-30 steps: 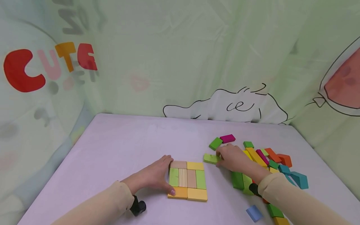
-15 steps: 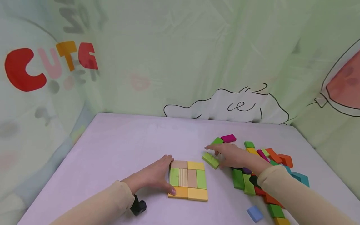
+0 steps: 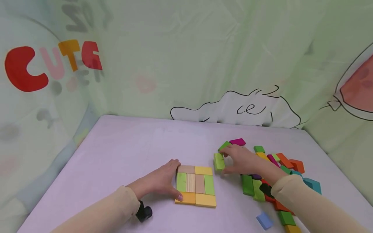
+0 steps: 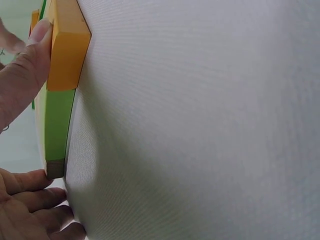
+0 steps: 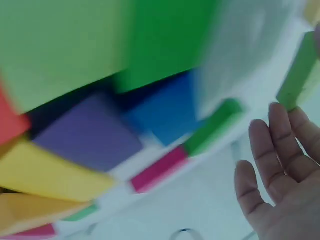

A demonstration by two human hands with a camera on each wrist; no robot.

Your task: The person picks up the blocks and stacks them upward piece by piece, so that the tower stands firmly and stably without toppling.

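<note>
Light-green block (image 3: 219,162), head view: lay far right of the block square, pinched between my right hand's (image 3: 240,159) thumb and fingertips.
Block square (image 3: 195,186): spanned on its left by my spread left hand (image 3: 158,179).
Loose blocks (image 3: 284,160): sprawled right.
Orange block (image 4: 70,47), left wrist view: bore my thumb.
Purple block (image 5: 90,137), right wrist view: sat blurred, well apart from my fingers.

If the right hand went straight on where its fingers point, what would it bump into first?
The light green block: it lies right at the tips of the right hand, which seems to be touching it, though depth is hard to judge.
</note>
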